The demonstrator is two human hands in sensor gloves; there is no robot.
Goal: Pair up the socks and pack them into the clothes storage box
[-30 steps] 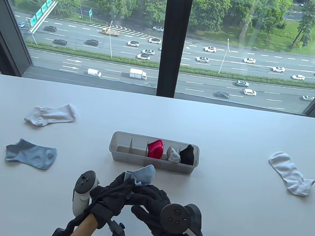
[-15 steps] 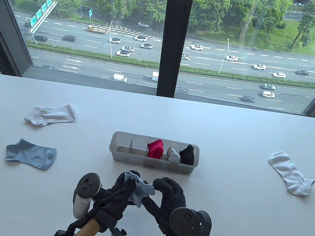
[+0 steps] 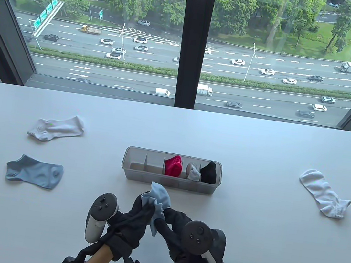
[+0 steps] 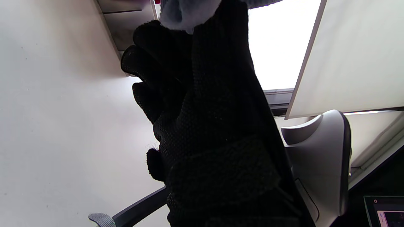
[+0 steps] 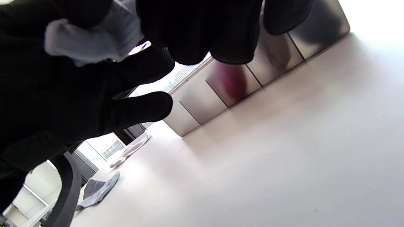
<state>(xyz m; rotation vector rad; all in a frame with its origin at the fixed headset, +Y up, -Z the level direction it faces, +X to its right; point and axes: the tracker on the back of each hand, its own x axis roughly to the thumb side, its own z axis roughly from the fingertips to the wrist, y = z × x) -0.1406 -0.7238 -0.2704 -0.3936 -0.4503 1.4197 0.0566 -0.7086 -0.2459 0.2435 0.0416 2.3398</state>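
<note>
Light-blue knit ankle sock (image 3: 157, 200) held above white table (image 3: 258, 143), just before clear plastic divided storage box (image 3: 130, 172). Left hand (image 3: 131, 221) and right hand (image 3: 171, 227) both pinch it, fingers curled. Judgement: light, limp, bunches easily; grip folded bundle mid-body, not loose cuff.

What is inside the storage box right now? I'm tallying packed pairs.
The storage box holds a red bundle, a grey-white bundle and a black bundle in its right compartments; the two left compartments look empty. Whether each bundle is a full pair is hidden.
</note>
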